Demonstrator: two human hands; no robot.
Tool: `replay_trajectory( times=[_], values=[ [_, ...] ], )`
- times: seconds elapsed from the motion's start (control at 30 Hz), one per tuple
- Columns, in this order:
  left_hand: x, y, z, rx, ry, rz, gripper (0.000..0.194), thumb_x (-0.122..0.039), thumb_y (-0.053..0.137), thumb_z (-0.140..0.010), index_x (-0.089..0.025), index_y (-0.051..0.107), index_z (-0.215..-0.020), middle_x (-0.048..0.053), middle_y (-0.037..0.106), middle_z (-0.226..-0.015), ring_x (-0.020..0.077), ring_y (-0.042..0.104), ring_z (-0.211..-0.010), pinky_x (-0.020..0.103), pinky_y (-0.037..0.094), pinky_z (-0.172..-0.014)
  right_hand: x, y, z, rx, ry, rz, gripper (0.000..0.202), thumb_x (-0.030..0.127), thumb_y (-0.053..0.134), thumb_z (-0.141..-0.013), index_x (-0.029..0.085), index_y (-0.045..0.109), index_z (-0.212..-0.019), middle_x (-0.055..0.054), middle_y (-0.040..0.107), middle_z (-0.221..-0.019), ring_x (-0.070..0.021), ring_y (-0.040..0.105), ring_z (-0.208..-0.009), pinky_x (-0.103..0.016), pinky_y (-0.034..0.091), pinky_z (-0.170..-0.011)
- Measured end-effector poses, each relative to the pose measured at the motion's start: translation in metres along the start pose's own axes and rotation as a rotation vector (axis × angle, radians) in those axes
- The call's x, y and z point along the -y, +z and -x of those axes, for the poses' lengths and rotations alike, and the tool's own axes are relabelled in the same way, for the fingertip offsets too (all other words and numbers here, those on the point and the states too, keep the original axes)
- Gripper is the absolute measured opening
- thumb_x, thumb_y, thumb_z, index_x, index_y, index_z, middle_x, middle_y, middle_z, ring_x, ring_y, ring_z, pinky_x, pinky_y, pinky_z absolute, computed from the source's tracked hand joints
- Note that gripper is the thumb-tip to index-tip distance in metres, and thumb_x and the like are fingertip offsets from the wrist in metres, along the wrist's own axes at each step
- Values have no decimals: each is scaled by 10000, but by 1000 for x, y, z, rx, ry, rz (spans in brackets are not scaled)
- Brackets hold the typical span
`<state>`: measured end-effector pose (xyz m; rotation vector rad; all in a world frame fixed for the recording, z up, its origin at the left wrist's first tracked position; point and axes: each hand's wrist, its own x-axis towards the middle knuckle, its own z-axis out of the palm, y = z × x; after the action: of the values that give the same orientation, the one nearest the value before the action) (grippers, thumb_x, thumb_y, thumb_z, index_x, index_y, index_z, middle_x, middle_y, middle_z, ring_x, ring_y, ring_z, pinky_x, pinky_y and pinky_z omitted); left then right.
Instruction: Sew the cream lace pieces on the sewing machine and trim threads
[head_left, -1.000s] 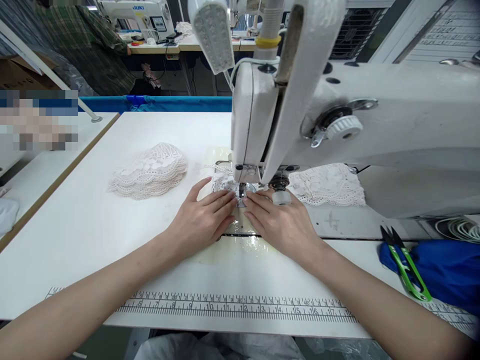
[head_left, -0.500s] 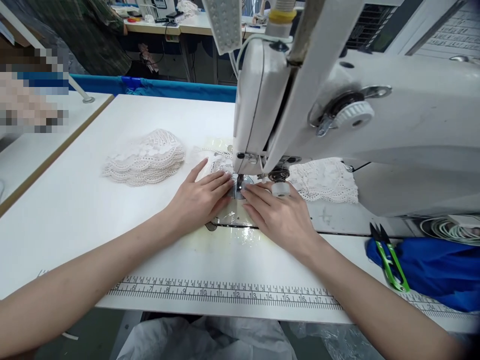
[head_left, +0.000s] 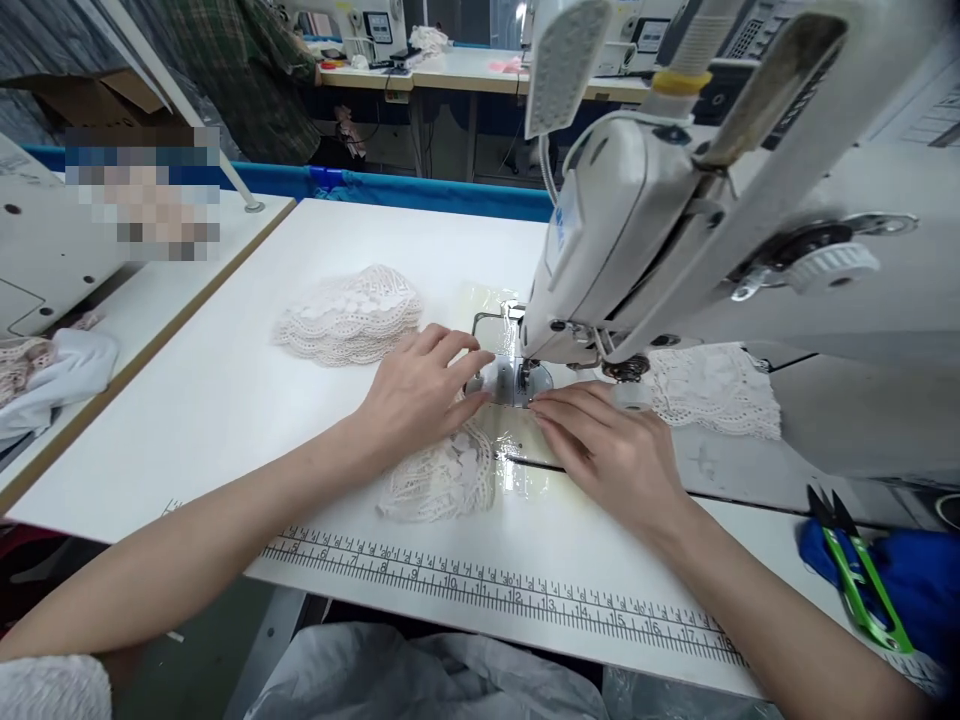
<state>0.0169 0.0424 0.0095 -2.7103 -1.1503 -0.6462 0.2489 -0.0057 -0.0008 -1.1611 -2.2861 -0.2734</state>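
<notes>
Own hands (head_left: pixel 416 395) (head_left: pixel 630 450): 2 | lace lots (head_left: pixel 349 320) (head_left: pixel 442 475) (head_left: pixel 712 390) near them: 3 | green snips (head_left: pixel 879 585): 1

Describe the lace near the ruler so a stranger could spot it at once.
On the white table, find the sewing machine, then the left hand beside it. The lace lies between that hand and the printed ruler, closest to the table's front edge, unlike the lace stack beyond the hand.

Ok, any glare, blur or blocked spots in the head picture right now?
Head view: bright glints on the glossy film near the needle plate; the lace piece below the left hand slightly smeared; the machine arm at right soft; a pixelated patch at upper left masks part of the scene; ruler numbers readable.
</notes>
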Motion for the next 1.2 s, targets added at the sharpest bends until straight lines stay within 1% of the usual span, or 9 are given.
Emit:
replay_trajectory(
  times=[0.07, 0.13, 0.27, 0.37, 0.43, 0.53, 0.73, 0.93, 1.2],
  values=[
    [7, -2, -3, 159, -88, 104, 319, -434, 495, -940, -181, 642, -1066, 70, 656, -1054, 230, 558, -999, 355, 396, -801, 1, 1, 0, 29, 24, -74, 144, 190, 568, -920, 183, 710, -943, -9, 741, -933, -161, 656, -763, -299, 450, -650],
    [13, -4, -6, 289, -131, 267, 333, -484, 474, -938, -206, 649, -994, 34, 649, -961, 204, 550, -946, 370, 362, -844, 1, 2, -1, 43, 49, -126, 144, 191, 566, -921, 179, 709, -917, -22, 735, -909, -173, 656, -785, -310, 461, -655],
    [12, -6, -7, 403, -57, 460, 251, -463, 634, -843, -212, 628, -863, -23, 618, -829, 158, 542, -830, 386, 321, -896, 4, 3, -1, 51, 94, -205, 157, 202, 553, -929, 179, 703, -888, -38, 718, -904, -190, 649, -816, -342, 477, -697],
    [3, -8, -5, 399, -80, 616, 175, -359, 608, -879, -197, 591, -813, -33, 594, -765, 116, 526, -714, 360, 370, -845, 8, 2, -1, 92, 152, -308, 155, 257, 560, -933, 201, 703, -910, -37, 709, -938, -199, 645, -850, -382, 473, -769],
    [-3, -9, -4, 366, -213, 818, 173, -341, 556, -912, -189, 557, -830, -31, 566, -728, 89, 482, -612, 280, 399, -666, 10, 1, -2, 146, 211, -418, 160, 349, 598, -913, 227, 700, -933, -31, 702, -980, -212, 642, -891, -419, 454, -826],
    [-9, -10, -3, 302, -391, 1113, 210, -374, 543, -920, -183, 522, -834, -30, 507, -681, 68, 397, -525, 217, 299, -468, 14, 0, -3, 222, 311, -599, 210, 445, 658, -853, 245, 691, -907, -23, 701, -954, -219, 632, -893, -436, 439, -840],
    [-9, -7, -5, 270, -597, 1385, 263, -450, 562, -910, -199, 496, -867, -21, 589, -659, 59, 430, -469, 197, 273, -409, 17, 1, -4, 291, 434, -762, 183, 327, 639, -866, 220, 630, -717, 15, 642, -729, -164, 570, -728, -400, 414, -809],
    [-10, -6, -5, 296, -748, 1480, 305, -483, 620, -866, -206, 501, -910, 6, 667, -709, 102, 580, -558, 215, 406, -494, 17, 2, -3, 307, 496, -802, 195, 315, 649, -851, 219, 602, -688, 18, 627, -719, -172, 541, -755, -391, 393, -804],
    [-5, -12, -5, 351, -681, 1549, 355, -441, 599, -887, -240, 546, -1175, 53, 704, -898, 172, 670, -781, 312, 516, -695, 18, -2, -5, 303, 528, -805, 169, 335, 646, -841, 225, 620, -716, 10, 643, -739, -175, 550, -739, -389, 403, -782]
  ],
)
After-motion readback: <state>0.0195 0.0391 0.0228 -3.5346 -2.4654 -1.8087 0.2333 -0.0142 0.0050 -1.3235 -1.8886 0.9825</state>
